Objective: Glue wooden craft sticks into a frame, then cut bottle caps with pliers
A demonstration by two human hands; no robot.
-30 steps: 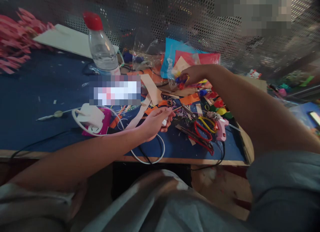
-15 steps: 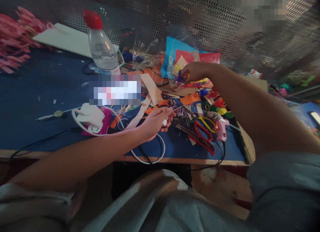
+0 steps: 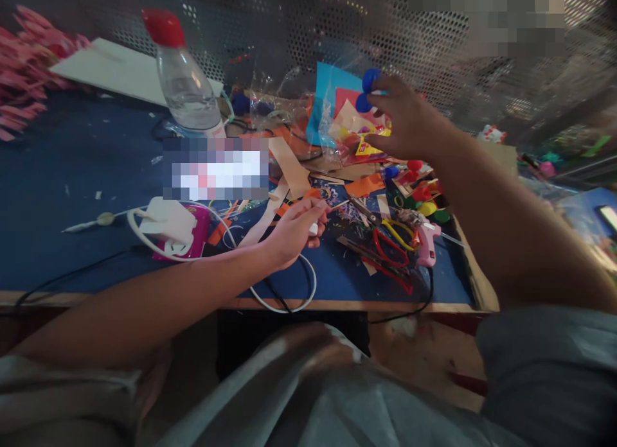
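Note:
My left hand (image 3: 301,228) is closed above the middle of the table, its fingers pinching a thin pale stick (image 3: 339,205). A small white piece (image 3: 313,229) shows between the same fingers; its kind is unclear. My right hand (image 3: 402,116) is raised at the back, with blue bottle caps (image 3: 371,81) at its upper fingertips and the thumb spread lower. Below and behind it lies a clear plastic bag (image 3: 337,129) against blue and red sheets. Near my left hand are scissors with red handles (image 3: 390,249) and a pink glue gun (image 3: 427,241).
A water bottle with a red lid (image 3: 186,87) stands at the back left, by a blurred-out bright patch. A white charger (image 3: 168,222) sits on a magenta block, its white cable (image 3: 314,286) looping near the table's front edge. Paper strips, orange scraps and coloured caps (image 3: 427,208) lie about.
My right hand has lifted up from the plastic bag, bringing blue caps with it. My left hand stays nearly in place with the stick. The view has shifted slightly.

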